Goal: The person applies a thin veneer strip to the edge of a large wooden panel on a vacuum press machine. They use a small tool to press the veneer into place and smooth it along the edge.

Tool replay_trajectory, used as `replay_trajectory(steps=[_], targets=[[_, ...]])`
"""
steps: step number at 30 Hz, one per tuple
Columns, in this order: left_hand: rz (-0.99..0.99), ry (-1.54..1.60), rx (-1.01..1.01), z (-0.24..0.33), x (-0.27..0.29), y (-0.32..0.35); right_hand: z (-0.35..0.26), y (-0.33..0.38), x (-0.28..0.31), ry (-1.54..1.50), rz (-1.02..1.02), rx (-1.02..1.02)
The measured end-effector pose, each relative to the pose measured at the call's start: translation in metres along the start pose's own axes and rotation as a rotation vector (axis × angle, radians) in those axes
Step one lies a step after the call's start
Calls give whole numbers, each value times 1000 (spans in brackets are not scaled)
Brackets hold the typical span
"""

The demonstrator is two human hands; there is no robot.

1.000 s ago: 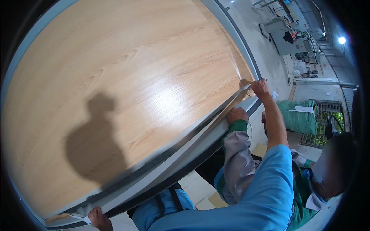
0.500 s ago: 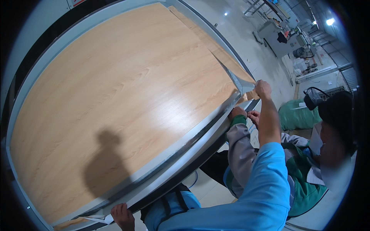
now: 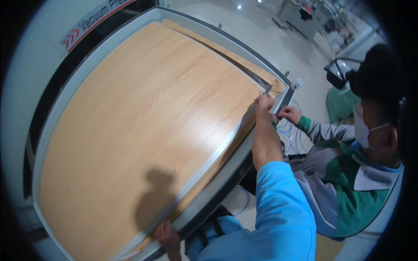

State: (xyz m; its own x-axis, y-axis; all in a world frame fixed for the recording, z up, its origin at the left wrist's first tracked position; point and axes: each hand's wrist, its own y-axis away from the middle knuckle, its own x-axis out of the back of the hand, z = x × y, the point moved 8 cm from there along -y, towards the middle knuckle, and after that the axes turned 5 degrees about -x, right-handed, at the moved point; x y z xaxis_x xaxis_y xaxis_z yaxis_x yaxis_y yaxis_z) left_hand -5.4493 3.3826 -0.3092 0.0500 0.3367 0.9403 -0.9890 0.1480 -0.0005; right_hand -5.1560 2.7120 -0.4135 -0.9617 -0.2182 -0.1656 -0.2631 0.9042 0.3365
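A large wood-grain sheet [image 3: 143,117] lies in a pale-rimmed press bed, with a grey band [image 3: 204,169] along its near edge. Beside that band runs a narrow strip of wood-grain film [image 3: 228,156]. My right hand [image 3: 264,102] is closed at the sheet's right corner, its fingers pinching the film there. Low on the near edge, the fingers of my left hand [image 3: 166,235] bend over the same film strip; its exact grip is partly hidden. A co-worker's hand [image 3: 289,114] is at the frame's right corner, just beyond my right forearm.
The dark-edged press frame [image 3: 226,191] borders the bed. A masked co-worker [image 3: 339,174] in a grey and green jacket is close on the right. Blue hoses [image 3: 287,130] hang past the corner. A green sack [image 3: 339,104] and machines [image 3: 305,19] stand farther off.
My right hand has come down and inward from the raised corner film to the sheet's corner. The near-edge strip now shows wood grain instead of white. The co-worker's arm has drawn back.
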Motion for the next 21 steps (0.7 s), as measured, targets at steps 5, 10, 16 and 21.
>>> replay_trajectory(steps=[5,10,16,21], targets=[[-89,-1,-146,47,-38,-118,67,52,-1,-394,204,-494],[136,-38,-317,97,-69,-237,91,95,3,-587,197,-762],[243,-84,-261,92,-82,-261,82,88,4,-815,160,-789],[294,-109,-328,93,-80,-261,83,87,-2,-922,161,-871]])
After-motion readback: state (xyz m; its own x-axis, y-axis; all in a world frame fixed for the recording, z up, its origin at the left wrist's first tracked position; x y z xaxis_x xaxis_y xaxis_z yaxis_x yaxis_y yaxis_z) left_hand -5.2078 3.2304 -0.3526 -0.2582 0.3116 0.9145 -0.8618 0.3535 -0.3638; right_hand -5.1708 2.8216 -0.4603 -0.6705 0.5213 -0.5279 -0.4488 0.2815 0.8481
